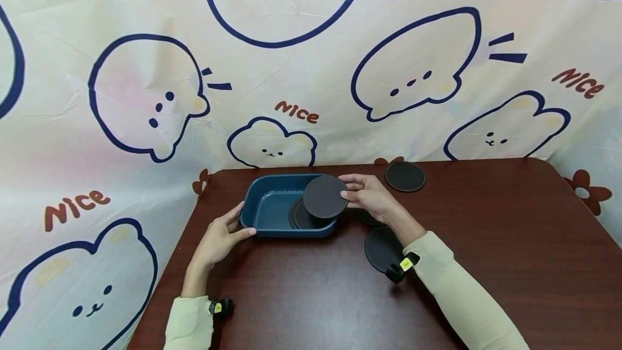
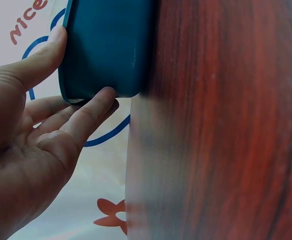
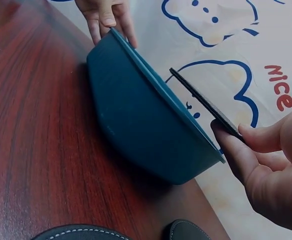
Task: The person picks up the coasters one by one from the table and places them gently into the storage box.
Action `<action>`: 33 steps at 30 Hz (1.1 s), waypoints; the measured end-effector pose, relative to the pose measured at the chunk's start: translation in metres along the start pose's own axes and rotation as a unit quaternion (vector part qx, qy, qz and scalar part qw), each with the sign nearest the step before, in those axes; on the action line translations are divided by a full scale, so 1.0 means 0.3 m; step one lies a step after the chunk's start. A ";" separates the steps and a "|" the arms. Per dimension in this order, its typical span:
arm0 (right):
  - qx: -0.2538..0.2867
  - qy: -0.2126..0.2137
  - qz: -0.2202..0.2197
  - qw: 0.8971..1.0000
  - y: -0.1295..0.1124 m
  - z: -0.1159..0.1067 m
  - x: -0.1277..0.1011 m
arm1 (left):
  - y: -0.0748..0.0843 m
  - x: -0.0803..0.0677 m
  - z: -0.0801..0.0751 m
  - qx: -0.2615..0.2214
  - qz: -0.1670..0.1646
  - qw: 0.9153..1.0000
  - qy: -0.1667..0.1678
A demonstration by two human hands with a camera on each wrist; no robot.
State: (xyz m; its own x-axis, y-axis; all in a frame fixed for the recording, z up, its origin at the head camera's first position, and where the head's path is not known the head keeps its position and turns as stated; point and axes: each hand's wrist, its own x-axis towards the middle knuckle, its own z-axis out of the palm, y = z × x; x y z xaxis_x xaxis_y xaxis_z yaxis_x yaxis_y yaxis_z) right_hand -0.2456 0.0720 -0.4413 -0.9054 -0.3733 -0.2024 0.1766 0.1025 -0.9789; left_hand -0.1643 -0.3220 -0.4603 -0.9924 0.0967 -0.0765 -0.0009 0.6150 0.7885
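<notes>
Right hand [image 1: 366,194] pinches a dark disc [image 1: 324,196] by its edge, thumb on top, fingers under, disc hanging just above the right end of the blue tray [image 1: 264,210]. Tray sits on the table [image 1: 486,242], two more discs [image 1: 303,216] lying inside. Left hand [image 1: 220,237] holds the tray's left end, thumb on rim, fingers against the wall. Other discs on table: one far [image 1: 405,176], one near the right wrist [image 1: 381,248]
</notes>
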 end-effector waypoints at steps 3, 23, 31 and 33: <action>0.001 -0.002 -0.003 1.000 0.002 0.003 0.009 | 0.002 -0.001 0.001 -0.001 -0.001 1.000 0.000; -0.010 -0.010 -0.001 1.000 -0.015 0.047 0.038 | 0.002 0.003 -0.003 -0.002 0.001 1.000 0.002; -0.029 -0.003 -0.005 1.000 -0.025 0.080 0.048 | -0.001 0.003 0.000 -0.002 0.000 1.000 0.003; -0.032 -0.002 -0.006 0.999 -0.026 0.088 0.050 | -0.002 0.003 0.001 -0.002 0.000 1.000 0.004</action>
State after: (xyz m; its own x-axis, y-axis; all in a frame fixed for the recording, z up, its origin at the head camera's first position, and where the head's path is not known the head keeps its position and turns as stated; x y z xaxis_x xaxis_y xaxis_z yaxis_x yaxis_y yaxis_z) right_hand -0.2503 0.0413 -0.4374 -0.9060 -0.3780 -0.1903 0.1404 0.1558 -0.9778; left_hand -0.1651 -0.3220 -0.4609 -0.9932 0.0915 -0.0715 -0.0006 0.6119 0.7909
